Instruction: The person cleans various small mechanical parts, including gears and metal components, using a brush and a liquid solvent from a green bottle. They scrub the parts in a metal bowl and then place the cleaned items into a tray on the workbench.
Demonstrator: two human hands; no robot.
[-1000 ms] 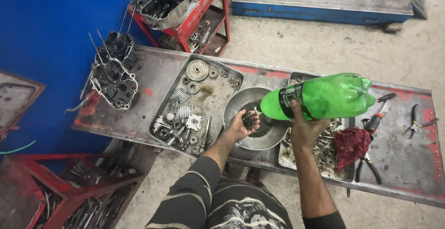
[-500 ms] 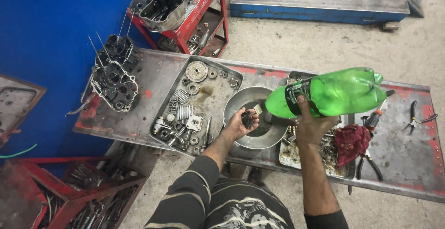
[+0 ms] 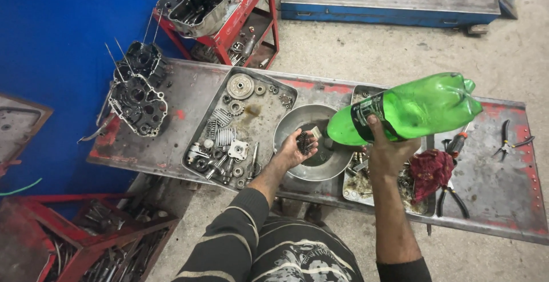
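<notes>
My right hand [image 3: 388, 152] grips a large green plastic bottle [image 3: 414, 109], tipped neck-down to the left over a round metal bowl [image 3: 294, 123]. My left hand [image 3: 295, 148] is cupped palm-up over the bowl's near side and holds a small dark gear [image 3: 304, 142]. The bottle's neck ends just right of that gear, above the bowl. Whether liquid is running out cannot be told.
A metal tray [image 3: 263, 116] of gears, springs and small parts lies left of the bowl. Another tray [image 3: 360, 188] of oily bolts sits under my right hand, beside a red rag [image 3: 430, 170] and pliers [image 3: 509, 140]. An engine case [image 3: 137, 98] rests far left on the steel bench [image 3: 497, 196].
The bottle's base has risen, so it tilts more steeply toward the bowl. My left hand with the gear has stayed over the bowl.
</notes>
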